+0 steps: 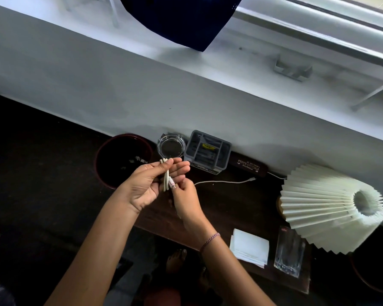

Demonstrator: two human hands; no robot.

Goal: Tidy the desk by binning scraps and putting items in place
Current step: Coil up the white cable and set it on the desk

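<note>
Reading "PRINCE OPTICALS", case (248,165) lies beyond both hands gripping cable (166,177)

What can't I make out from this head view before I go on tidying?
- Bin: inside too dark; only a few pale scraps show.
- Organizer: contents too dark and small to name, bar a yellow label.
- Cable folded in the left hand: the right hand hides its plug.
- Second cable: one end passes behind the hands.
- Lamp: shade hides its base.

Dim desk (219,208) below a bright window (top right); wide-angle edges bend.
</note>
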